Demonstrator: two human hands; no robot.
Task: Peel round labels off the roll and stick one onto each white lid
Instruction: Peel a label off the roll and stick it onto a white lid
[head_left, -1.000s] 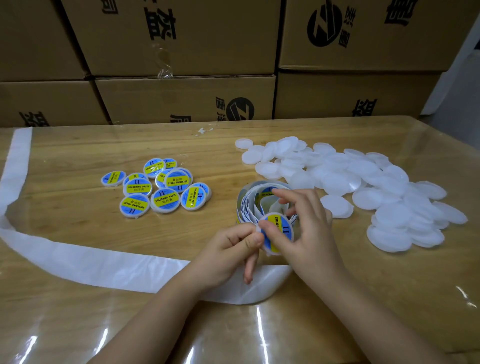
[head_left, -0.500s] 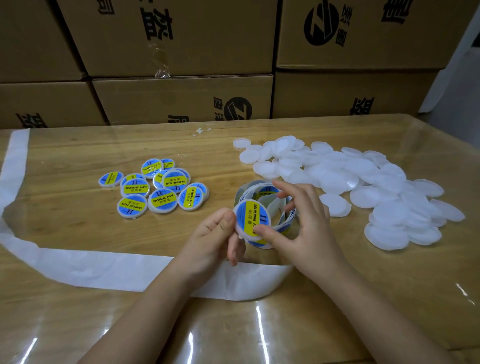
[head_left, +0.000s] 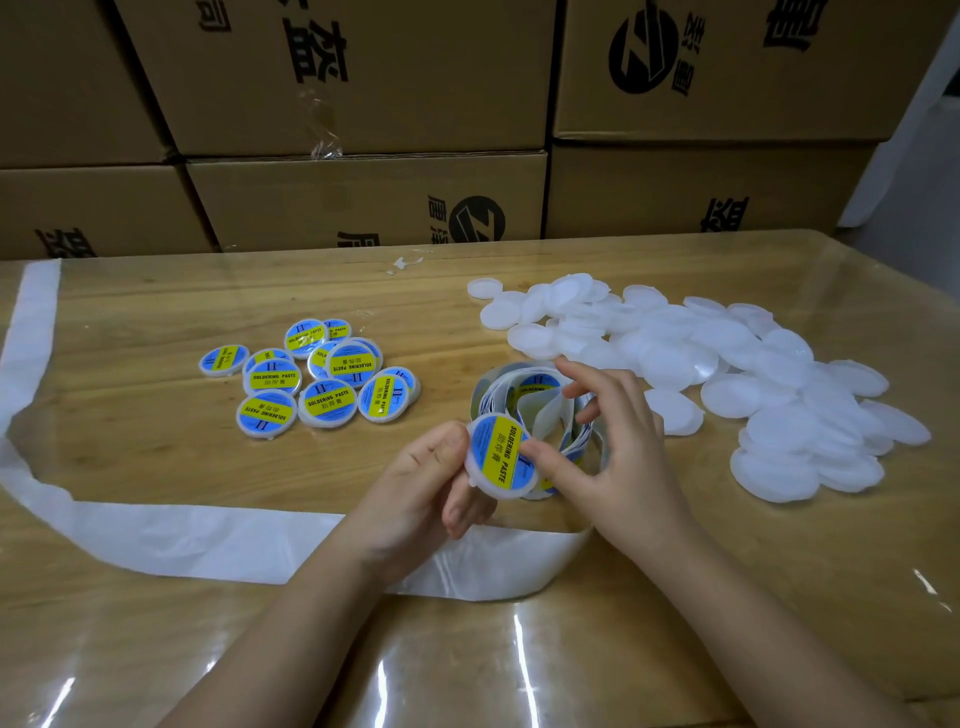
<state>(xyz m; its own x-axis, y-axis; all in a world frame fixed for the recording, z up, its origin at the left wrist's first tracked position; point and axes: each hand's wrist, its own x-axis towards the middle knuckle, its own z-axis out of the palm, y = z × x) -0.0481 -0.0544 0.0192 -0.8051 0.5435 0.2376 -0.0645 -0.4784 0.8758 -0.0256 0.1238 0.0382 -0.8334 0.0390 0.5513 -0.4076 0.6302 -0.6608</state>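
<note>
Pressing-down stage, by judgement: a round label (head_left: 500, 451) sits on the lid (head_left: 508, 492), which is held tilted above the bench (head_left: 130, 415), front-centre, just before the label roll (head_left: 524, 400).

Left hand (head_left: 423, 486) grip: fingers curled round the lid's left rim and back.

Right hand (head_left: 623, 457) grip: nothing evidently held; thumb flat on the label face, other fingers spread loosely over the roll.

Risks:
- One-sided thumb pressure could trap a bubble or leave the far edge lifted.
- The lid could pivot in the rim hold, skewing the label.
- Loose roll coils beside the fingers could catch any exposed adhesive.
- A careless drop among the labelled lids (head_left: 322, 379) could scatter them.

Blank white lids (head_left: 727, 384) lie well apart, to the right.
</note>
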